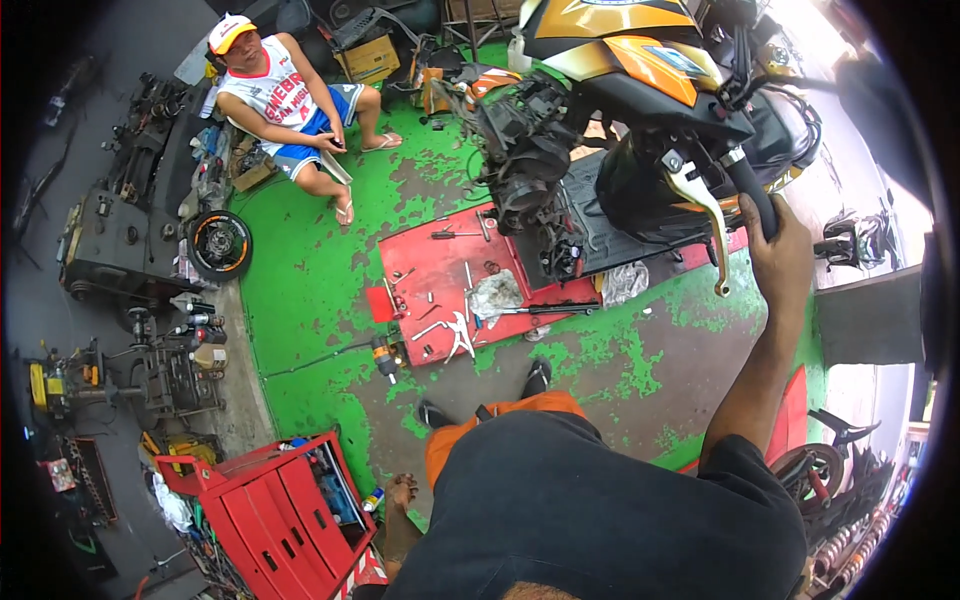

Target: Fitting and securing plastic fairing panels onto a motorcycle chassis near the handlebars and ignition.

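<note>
My right hand [775,232] is wrapped round the black handlebar grip [750,185] of an orange-and-black motorcycle [680,85], beside a gold brake lever [703,200]. My left hand [403,490] hangs low by my side near a red tool cabinet [275,530], its fingers loosely bent and apart, holding nothing. Dark engine parts [515,150] are exposed at the front of the motorcycle. Below them, wrenches, pliers [458,338] and a white rag [495,295] lie on a red lift platform [420,255], with a power tool [385,358] at its edge.
A seated person [290,115] in a white sleeveless top is at the upper left. A wheel [219,245], machines [130,240] and bottles [205,355] line the left wall. Motorcycle parts [820,480] stand at the lower right. The green painted floor [300,330] is patchy.
</note>
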`<state>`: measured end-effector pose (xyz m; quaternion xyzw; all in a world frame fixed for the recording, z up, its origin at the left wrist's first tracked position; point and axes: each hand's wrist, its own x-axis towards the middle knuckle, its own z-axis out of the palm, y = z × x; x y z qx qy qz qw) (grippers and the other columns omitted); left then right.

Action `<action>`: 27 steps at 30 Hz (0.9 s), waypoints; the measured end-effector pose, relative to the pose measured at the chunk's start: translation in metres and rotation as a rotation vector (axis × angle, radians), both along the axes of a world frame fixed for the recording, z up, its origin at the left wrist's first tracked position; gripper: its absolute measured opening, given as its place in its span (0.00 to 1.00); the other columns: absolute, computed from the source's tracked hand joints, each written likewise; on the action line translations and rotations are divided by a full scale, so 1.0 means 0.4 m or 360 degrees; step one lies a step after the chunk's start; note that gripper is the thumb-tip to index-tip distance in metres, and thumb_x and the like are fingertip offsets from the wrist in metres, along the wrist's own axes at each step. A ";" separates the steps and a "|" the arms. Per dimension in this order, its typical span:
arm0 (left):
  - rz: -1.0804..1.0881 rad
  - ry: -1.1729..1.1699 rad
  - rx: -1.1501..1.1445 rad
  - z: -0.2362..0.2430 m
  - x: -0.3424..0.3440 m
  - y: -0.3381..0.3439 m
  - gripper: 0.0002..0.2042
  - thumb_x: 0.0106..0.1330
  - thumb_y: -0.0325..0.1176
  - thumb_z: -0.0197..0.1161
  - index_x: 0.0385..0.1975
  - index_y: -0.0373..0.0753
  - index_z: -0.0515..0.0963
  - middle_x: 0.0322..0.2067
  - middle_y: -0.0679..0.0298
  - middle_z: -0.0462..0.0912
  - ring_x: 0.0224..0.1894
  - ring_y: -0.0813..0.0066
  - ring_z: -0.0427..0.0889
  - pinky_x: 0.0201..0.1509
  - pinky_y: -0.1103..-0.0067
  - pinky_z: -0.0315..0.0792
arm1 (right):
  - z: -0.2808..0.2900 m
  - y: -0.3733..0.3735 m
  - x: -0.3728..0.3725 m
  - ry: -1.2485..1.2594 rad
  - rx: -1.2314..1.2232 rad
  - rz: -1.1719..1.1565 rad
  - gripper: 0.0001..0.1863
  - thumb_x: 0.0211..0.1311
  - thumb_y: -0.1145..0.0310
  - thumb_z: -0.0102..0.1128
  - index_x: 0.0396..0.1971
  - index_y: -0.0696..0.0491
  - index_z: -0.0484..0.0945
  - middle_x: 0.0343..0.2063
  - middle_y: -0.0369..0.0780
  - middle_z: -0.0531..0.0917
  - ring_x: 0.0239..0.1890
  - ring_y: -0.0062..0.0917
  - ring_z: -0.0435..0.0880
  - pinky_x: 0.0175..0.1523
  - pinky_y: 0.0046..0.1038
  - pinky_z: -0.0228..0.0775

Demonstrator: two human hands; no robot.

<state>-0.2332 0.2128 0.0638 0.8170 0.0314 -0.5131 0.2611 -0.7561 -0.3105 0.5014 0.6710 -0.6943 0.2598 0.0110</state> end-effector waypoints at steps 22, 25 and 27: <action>0.0063 0.0008 -0.0411 -0.069 0.980 0.166 0.12 0.72 0.34 0.68 0.45 0.35 0.74 0.36 0.61 0.83 0.32 0.68 0.85 0.32 0.73 0.78 | -1.143 0.856 0.338 -0.0517 0.2362 -0.0213 0.26 0.72 0.55 0.60 0.65 0.49 0.75 0.60 0.48 0.80 0.63 0.43 0.78 0.64 0.50 0.73; 0.0117 0.0077 -0.0470 -0.058 1.049 0.002 0.16 0.75 0.39 0.64 0.52 0.32 0.75 0.40 0.60 0.83 0.36 0.68 0.86 0.36 0.74 0.79 | -1.317 1.090 0.541 -0.0812 0.3100 -0.0409 0.33 0.72 0.57 0.62 0.72 0.49 0.66 0.66 0.43 0.76 0.67 0.37 0.76 0.71 0.50 0.71; -0.0100 0.0066 -0.0621 -0.032 1.081 -0.109 0.18 0.76 0.40 0.63 0.55 0.33 0.75 0.42 0.60 0.83 0.37 0.69 0.86 0.37 0.74 0.79 | -1.395 1.084 0.681 -0.0577 0.3203 -0.0215 0.32 0.70 0.57 0.61 0.71 0.49 0.69 0.66 0.41 0.78 0.62 0.35 0.81 0.68 0.46 0.72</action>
